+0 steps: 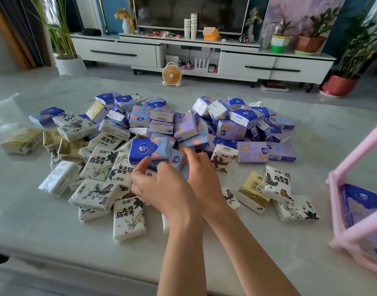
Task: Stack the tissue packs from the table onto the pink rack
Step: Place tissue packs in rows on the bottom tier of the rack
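Observation:
A big heap of tissue packs point(162, 133) covers the middle of the pale table point(33, 227): blue-purple floral ones at the centre and back, white ink-print ones at the left and front, gold ones at the far left. My left hand point(162, 189) and my right hand point(198, 167) are side by side at the heap's front, fingers curled around a blue-purple pack point(149, 150) and smaller blue packs under it. The pink rack point(354, 227) stands at the right edge, with blue-purple packs point(360, 201) inside it.
Loose white and gold packs point(266, 189) lie between my hands and the rack. A clear plastic bag point(6, 112) lies at the table's far left. Beyond the table are a white TV cabinet point(204, 52), a small orange fan point(171, 75) and potted plants point(341, 82).

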{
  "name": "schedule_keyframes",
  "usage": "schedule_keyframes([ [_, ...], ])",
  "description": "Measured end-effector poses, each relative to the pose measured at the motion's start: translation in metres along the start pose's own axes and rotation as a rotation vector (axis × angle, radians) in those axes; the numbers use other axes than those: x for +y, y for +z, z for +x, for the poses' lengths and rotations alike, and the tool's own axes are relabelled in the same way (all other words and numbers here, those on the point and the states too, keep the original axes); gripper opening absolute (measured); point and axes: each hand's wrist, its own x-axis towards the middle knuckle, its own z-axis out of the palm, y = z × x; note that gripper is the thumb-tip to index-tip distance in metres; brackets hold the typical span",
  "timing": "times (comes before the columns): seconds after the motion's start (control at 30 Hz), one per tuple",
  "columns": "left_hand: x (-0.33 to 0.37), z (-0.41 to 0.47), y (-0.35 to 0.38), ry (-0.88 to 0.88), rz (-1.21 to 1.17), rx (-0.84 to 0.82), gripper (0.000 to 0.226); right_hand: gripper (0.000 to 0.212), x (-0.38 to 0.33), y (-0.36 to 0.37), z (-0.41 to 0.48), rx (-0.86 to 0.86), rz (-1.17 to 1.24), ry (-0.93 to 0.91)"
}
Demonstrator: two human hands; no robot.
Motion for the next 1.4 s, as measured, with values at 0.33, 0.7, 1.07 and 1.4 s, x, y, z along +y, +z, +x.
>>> schedule_keyframes([
  [0.33,-0.008,-0.010,0.002,0.097,0.189,-0.045,0.036,0.060,0.008,-0.028,-0.023,0.206,0.326,0.012],
  [0.7,-0.009,-0.044,-0.013,-0.187,0.605,-1.162,0.034,0.057,0.040,-0.091,-0.118,0.372,0.295,0.018],
  [1.07,-0.036,-0.121,-0.008,-0.094,1.058,-1.768,0.013,0.021,0.114,-0.206,-0.236,0.394,0.277,0.429],
  [1.4,-0.080,-0.223,-0.008,-0.438,1.003,-1.879,0.014,0.022,0.188,-0.235,-0.247,0.800,0.052,0.509],
])
